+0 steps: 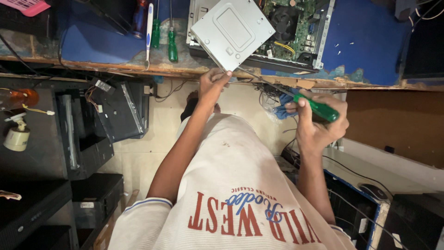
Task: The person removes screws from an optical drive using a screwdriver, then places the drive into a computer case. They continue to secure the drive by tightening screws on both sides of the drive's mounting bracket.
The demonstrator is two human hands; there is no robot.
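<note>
A grey metal drive box (pixel 233 32) is tilted up over the bench edge. My left hand (pixel 212 85) grips its lower corner from beneath. My right hand (pixel 319 132) is closed round a green-handled screwdriver (pixel 319 107). The thin shaft slants up and to the left, and its tip sits at the drive's lower edge, close to my left fingers. Behind the drive lies an open computer case (pixel 296 28) showing a green circuit board and a black fan.
The blue-topped workbench (pixel 365 41) has a worn wooden front edge. On it lie two green screwdrivers (pixel 172 46) and a white and blue toothbrush (pixel 148 32). Black computer cases (pixel 83 134) stand on the floor at left. A mouse (pixel 372 190) and cables sit at lower right.
</note>
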